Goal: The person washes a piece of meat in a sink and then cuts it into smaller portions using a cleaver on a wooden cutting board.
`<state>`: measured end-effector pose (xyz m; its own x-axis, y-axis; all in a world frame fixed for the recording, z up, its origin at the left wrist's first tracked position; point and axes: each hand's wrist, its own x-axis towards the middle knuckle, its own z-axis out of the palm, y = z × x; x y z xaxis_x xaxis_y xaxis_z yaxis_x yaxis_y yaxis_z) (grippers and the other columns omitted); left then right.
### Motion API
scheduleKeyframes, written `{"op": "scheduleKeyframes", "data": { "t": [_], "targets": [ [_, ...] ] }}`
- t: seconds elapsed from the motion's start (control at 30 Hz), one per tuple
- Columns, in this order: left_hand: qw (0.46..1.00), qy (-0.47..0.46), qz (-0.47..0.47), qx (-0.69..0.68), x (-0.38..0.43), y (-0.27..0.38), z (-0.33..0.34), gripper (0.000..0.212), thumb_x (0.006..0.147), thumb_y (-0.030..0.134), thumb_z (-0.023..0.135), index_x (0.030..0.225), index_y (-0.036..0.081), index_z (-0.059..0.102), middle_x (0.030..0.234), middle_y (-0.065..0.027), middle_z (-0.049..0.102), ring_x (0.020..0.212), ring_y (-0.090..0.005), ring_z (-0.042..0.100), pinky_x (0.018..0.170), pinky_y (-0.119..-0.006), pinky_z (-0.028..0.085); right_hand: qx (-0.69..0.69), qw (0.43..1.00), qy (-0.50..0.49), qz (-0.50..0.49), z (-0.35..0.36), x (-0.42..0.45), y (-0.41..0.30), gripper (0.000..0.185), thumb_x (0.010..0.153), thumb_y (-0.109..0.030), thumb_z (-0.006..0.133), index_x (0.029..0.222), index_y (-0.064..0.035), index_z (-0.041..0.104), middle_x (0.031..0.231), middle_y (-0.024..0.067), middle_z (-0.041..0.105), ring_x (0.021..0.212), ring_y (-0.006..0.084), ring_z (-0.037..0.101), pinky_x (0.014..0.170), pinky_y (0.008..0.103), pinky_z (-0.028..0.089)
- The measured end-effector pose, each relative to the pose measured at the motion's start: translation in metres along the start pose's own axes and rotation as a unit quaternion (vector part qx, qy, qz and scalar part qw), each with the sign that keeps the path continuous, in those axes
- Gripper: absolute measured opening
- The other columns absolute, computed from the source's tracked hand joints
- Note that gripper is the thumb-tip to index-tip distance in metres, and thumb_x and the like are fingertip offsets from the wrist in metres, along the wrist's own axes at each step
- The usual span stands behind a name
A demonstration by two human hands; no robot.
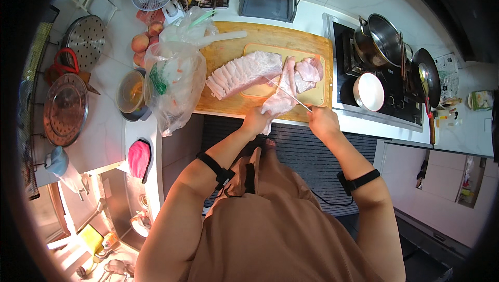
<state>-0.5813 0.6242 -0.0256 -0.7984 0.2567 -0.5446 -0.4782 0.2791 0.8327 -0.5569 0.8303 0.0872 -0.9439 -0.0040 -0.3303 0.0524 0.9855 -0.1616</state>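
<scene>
My right hand [324, 123] grips the handle of a knife [291, 95], whose thin blade points up and left to the meat. With my left hand [256, 121] I hold the lower end of a long pale strip of raw meat [281, 100], which hangs past the board's front edge. A thick slab of raw meat [249, 70] with a ridged surface lies left of the strip. Smaller raw pieces [308, 72] lie on the right. The meat rests on a small cutting board with an orange rim [320, 97], set on a larger wooden board [230, 30].
Left of the boards stand a clear plastic bag [177, 75], peaches [140, 43] and a bowl with a yellowish content [132, 91]. On the right, a gas hob [401, 114] bears a steel pot [384, 36] and a white bowl [368, 91]. A dish rack [267, 6] stands behind.
</scene>
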Motion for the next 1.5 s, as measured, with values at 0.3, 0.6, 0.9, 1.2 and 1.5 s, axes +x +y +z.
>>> {"op": "scheduleKeyframes", "data": {
  "t": [0.3, 0.6, 0.9, 1.2, 1.5],
  "targets": [
    [0.991, 0.021, 0.050, 0.125, 0.005, -0.008, -0.007, 0.031, 0.086, 0.021, 0.060, 0.108, -0.001, 0.061, 0.094, -0.0149, 0.064, 0.083, -0.0221, 0.062, 0.075, -0.031, 0.047, 0.014, 0.996, 0.084, 0.025, -0.014, -0.017, 0.002, 0.018, 0.087, -0.021, 0.054, 0.090, -0.0073, 0.066, 0.070, 0.0162, 0.064, 0.067, 0.0343, 0.064, 0.066, 0.0454, 0.051],
    [0.890, 0.126, 0.368, 0.236, 0.023, 0.050, 0.006, 0.028, 0.078, 0.018, 0.065, 0.096, -0.004, 0.061, 0.102, -0.0229, 0.056, 0.098, -0.0364, 0.053, 0.087, -0.040, 0.043, 0.091, 0.980, 0.145, 0.099, -0.012, -0.029, 0.030, 0.021, 0.086, -0.023, 0.057, 0.080, -0.0044, 0.065, 0.065, 0.0167, 0.062, 0.064, 0.0369, 0.061, 0.060, 0.0441, 0.049],
    [0.913, 0.120, 0.235, 0.312, 0.091, 0.066, 0.034, 0.062, 0.071, 0.023, 0.064, 0.122, -0.004, 0.042, 0.130, -0.0238, 0.039, 0.121, -0.0365, 0.038, 0.099, -0.042, 0.037, 0.170, 0.964, 0.174, 0.109, -0.014, -0.045, 0.054, 0.016, 0.085, -0.018, 0.061, 0.084, -0.0023, 0.065, 0.068, 0.0206, 0.061, 0.065, 0.0392, 0.060, 0.059, 0.0422, 0.048],
    [0.851, 0.124, 0.267, 0.434, 0.083, 0.077, 0.026, 0.045, 0.069, 0.013, 0.068, 0.111, 0.004, 0.052, 0.110, -0.0134, 0.052, 0.101, -0.0325, 0.054, 0.080, -0.042, 0.047, 0.236, 0.946, 0.174, 0.139, -0.005, -0.045, 0.085, 0.015, 0.084, -0.016, 0.060, 0.084, -0.0014, 0.066, 0.071, 0.0214, 0.062, 0.068, 0.0400, 0.060, 0.062, 0.0432, 0.049],
    [0.925, 0.224, 0.291, 0.101, 0.025, 0.133, -0.027, 0.024, 0.085, 0.014, 0.051, 0.100, -0.004, 0.056, 0.091, -0.0177, 0.059, 0.082, -0.0300, 0.059, 0.073, -0.041, 0.049, 0.281, 0.944, 0.171, 0.029, -0.019, -0.001, 0.068, 0.019, 0.084, -0.020, 0.061, 0.086, -0.0022, 0.066, 0.070, 0.0214, 0.062, 0.067, 0.0395, 0.061, 0.059, 0.0421, 0.048]
  ]
}}
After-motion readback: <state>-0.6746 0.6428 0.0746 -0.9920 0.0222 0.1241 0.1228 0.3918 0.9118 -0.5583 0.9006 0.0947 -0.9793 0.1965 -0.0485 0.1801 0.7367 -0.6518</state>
